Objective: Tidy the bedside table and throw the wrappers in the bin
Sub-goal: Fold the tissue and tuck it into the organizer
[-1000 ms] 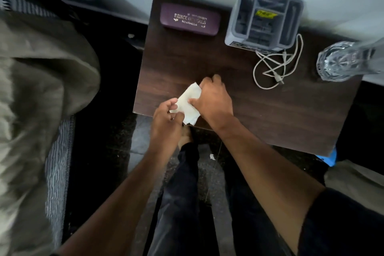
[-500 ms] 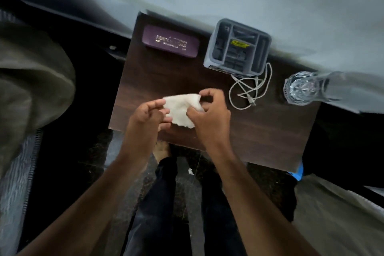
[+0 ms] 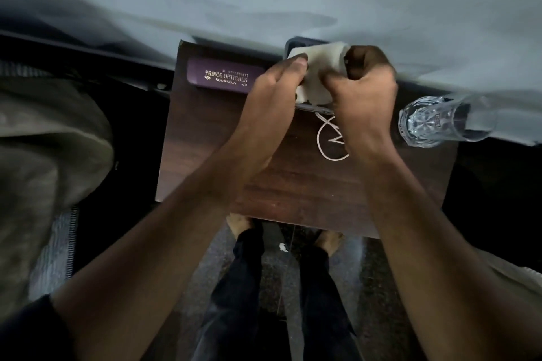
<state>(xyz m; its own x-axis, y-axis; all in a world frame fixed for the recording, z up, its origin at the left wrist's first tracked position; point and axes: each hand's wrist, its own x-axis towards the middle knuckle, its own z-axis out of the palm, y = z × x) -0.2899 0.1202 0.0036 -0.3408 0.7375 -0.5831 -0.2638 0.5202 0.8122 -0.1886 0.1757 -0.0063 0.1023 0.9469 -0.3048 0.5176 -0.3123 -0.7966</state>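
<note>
Both hands hold a white tissue (image 3: 321, 67) stretched between them, raised above the dark wooden bedside table (image 3: 293, 190). My left hand (image 3: 274, 88) pinches its left edge with thumb and fingers. My right hand (image 3: 362, 91) grips its right side in a closed fist. The tissue and hands hide most of the grey organiser (image 3: 293, 44) at the table's back edge.
A purple glasses case (image 3: 223, 76) lies at the table's back left. A coiled white cable (image 3: 331, 141) lies under my right wrist. A clear glass (image 3: 431, 120) stands at the right edge. Bedding (image 3: 44, 141) is on the left, and a white scrap (image 3: 282, 247) lies on the floor.
The hands have lifted the tissue off the table's front edge and carried it up and back, over the grey organiser. The view has tilted and come closer.
</note>
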